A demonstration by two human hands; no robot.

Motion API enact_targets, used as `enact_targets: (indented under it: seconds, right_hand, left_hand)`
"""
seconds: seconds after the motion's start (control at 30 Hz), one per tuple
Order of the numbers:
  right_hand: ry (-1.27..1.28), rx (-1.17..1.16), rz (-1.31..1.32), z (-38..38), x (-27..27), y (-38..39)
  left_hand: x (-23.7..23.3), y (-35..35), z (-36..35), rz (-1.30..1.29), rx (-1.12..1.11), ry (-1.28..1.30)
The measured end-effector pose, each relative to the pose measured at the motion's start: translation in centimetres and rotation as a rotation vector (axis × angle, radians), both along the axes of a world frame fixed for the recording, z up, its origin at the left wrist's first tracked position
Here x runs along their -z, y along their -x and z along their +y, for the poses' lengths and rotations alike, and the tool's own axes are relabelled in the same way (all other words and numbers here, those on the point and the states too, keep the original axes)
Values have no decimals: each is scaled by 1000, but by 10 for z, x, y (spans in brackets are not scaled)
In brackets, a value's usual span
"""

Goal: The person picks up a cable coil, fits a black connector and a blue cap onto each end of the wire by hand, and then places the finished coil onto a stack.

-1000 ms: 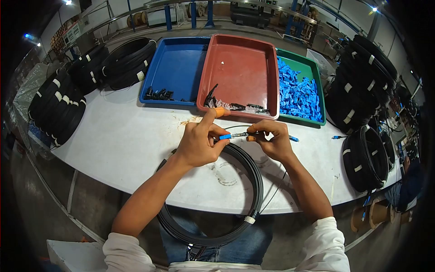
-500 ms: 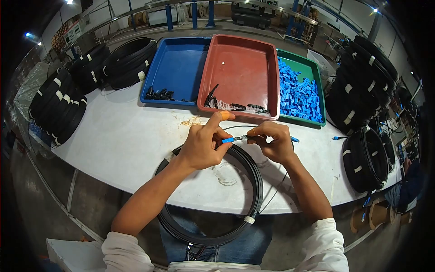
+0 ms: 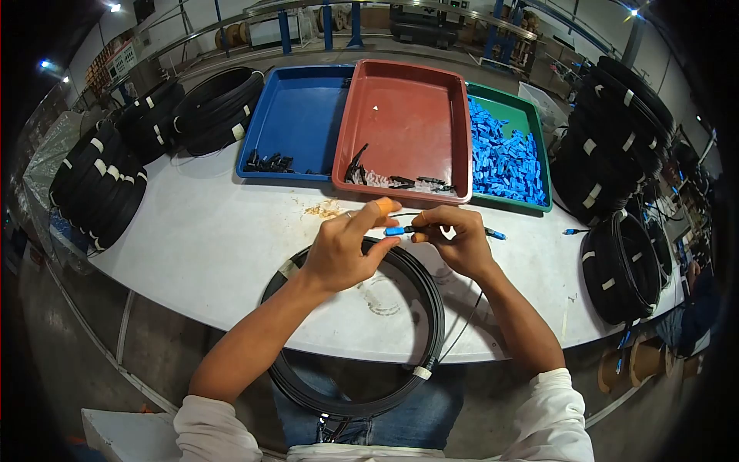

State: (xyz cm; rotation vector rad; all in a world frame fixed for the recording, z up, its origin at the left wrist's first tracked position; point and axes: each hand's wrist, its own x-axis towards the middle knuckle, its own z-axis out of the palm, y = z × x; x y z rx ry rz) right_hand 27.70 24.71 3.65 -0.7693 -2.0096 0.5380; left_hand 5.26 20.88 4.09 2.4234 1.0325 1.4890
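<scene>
Over the table, my right hand (image 3: 460,240) pinches the black boot end of a fiber-optic cable connector. Its blue housing (image 3: 395,231) points left, toward my other hand. My left hand (image 3: 343,245) is beside that housing with thumb and forefinger apart, and orange tape wraps its forefinger. Another blue-tipped connector (image 3: 495,233) shows just right of my right hand. A coil of black cable (image 3: 436,308) lies below my hands, partly over the table's front edge, with a white tape band on it.
A blue tray (image 3: 296,108) holds small black parts. The red tray (image 3: 408,100) has black and clear pieces, and the green tray (image 3: 517,115) many blue housings. Black cable coils stand at left (image 3: 100,185) and right (image 3: 612,146) on the white table (image 3: 208,239).
My left thumb and forefinger have parted from the blue housing. The connector has shifted slightly right and up in my right hand.
</scene>
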Motion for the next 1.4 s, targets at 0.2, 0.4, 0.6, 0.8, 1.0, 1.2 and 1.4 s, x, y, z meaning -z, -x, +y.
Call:
enact_targets:
  seconds: [0.2,0.4,0.6,0.8,1.0,1.2,1.4]
  right_hand:
    - [31,-31,58,8,9,-4]
    - [-9,-130,203,8,13,-4]
    - [-46,-98,162,4,12,-3]
    - [-87,-65,121,-2,9,0]
    - [-97,-17,47,6,13,-2]
    - [-414,28,-138,0,2,1]
    - [-693,10,-120,3,6,7]
  left_hand:
    - [-6,-6,-6,-87,-43,146]
    - [1,-15,-9,-224,33,303]
    - [0,-12,-8,-248,54,430]
    - [5,-15,-8,-275,113,462]
    - [0,-9,0,-288,133,578]
    - [-1,-2,8,-519,265,930]
    - [0,-4,5,-601,267,1030]
